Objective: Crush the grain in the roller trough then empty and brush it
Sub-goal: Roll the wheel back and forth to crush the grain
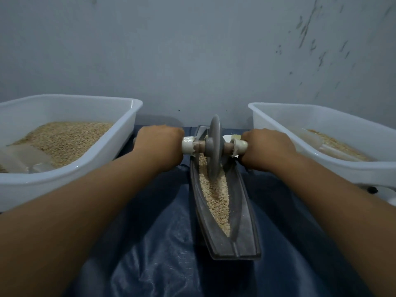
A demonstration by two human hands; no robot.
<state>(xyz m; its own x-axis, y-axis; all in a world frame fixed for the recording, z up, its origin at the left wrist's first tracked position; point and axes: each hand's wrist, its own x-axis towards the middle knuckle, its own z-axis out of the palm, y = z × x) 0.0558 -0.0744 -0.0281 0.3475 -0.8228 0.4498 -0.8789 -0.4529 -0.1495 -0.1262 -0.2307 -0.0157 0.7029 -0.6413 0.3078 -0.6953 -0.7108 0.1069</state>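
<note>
The roller trough (pixel 225 213) lay lengthwise on the dark blue sheet (pixel 150 243), running from six o'clock toward twelve, its narrow channel holding a strip of pale grain (pixel 215 196). The grey crushing wheel (pixel 214 146) stood upright in the channel toward the far, twelve-o'clock end, its rim sunk among the kernels.

The wheel looked like cast metal: heavy, rigid and thin-edged, so its own weight probably did most of the crushing. The sensible hold was on the axle's two white-wrapped handles (pixel 189 145), one at either side, kept level so the disc would not tip against the trough walls. The grain was loose and light and would likely scatter if the wheel were driven hard. The trough, a stiff boat shape, seemed best lifted by its ends for emptying.

The left hand (pixel 159 144) was curled round the handle at nine o'clock of the wheel, knuckles up; the right hand (pixel 267 148) gripped the handle at three o'clock in the same manner. Both forearms reached forward nearly straight, converging on the axle.

A white tub of whole grain (pixel 64 106) sat at ten o'clock, and a second white tub (pixel 321 114) holding a thinner layer sat at two o'clock.
</note>
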